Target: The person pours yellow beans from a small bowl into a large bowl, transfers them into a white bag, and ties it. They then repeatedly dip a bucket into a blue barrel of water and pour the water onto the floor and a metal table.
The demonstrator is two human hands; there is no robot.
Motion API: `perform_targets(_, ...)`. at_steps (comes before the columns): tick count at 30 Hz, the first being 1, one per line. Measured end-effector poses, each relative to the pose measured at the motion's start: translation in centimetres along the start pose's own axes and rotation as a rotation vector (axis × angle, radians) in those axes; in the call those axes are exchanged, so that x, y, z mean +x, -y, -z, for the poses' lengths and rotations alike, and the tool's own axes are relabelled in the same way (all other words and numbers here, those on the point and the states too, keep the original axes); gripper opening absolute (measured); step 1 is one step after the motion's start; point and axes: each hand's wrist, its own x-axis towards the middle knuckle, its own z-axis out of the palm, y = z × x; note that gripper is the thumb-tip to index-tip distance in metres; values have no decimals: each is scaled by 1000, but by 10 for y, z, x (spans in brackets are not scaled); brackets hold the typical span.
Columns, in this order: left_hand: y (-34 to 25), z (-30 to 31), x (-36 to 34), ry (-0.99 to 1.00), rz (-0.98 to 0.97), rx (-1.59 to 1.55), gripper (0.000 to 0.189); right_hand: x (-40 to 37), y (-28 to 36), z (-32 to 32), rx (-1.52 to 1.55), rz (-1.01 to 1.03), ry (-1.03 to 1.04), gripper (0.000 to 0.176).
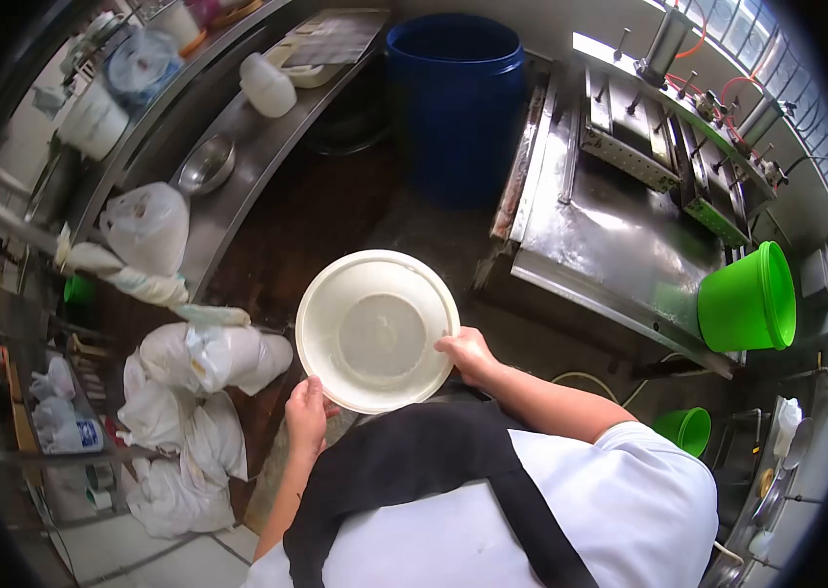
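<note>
A round off-white plastic tub (385, 390) is held in front of my body, with its open mouth facing me. Its inside looks bare down to the greyish bottom. My left hand (308, 414) grips the rim at the lower left, the fingers partly hidden behind the wall. On the opposite side my right hand (470, 354) clasps the rim, thumb over the edge and the other fingers underneath.
A metal bench with press frames (630, 137) stands at right, a green bucket (747, 299) on its corner. A blue barrel (455, 108) is ahead. White sacks (189, 402) lie at left, below a steel shelf holding a metal bowl (208, 165) and a white jug (267, 84).
</note>
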Motion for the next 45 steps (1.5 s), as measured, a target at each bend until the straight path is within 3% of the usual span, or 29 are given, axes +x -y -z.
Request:
perform_targets(2,-6,-8,28,2,5,18,34,22,17,4,-4,-127,-32,26)
perform_targets(6,-20,-21,85,4,33,62,31,75,40,11,51,-159,-58,27)
perform_targets(13,-54,-49,207,16,108,117,30,179,118,-8,195,-42,-78,29)
perform_targets(15,-60,-57,256,50,103,78,30,221,147,-17,367,81,-36,31)
perform_targets(16,-65,-60,280,67,87,76,30,249,158,-16,409,45,-19,31)
perform_targets(20,-121,-77,372,103,28,125,30,294,293,-26,673,184,-56,33)
perform_targets(25,-185,-94,456,197,-43,90,32,333,442,13,670,516,-223,41)
perform_targets(27,-206,-96,484,173,-94,161,35,355,486,33,596,698,-360,36)
perform_targets(32,-222,-96,528,117,-96,280,41,437,565,96,265,733,-554,22)
perform_targets(34,-205,-95,542,73,-50,190,36,491,582,110,-126,853,-869,19)
perform_targets(35,-205,-96,546,65,-51,194,36,514,589,114,-120,852,-862,19)
perform_targets(37,-209,-106,550,33,-73,240,30,557,603,123,-887,776,-1184,27)
perform_targets(39,-218,-112,558,8,-61,294,24,596,612,120,-1126,566,-1095,28)
perform_targets(41,-228,-124,568,-19,-37,270,24,646,608,119,-1160,439,-979,27)
perform_targets(45,-263,-148,593,-63,-85,374,25,741,581,134,-1266,338,-677,26)
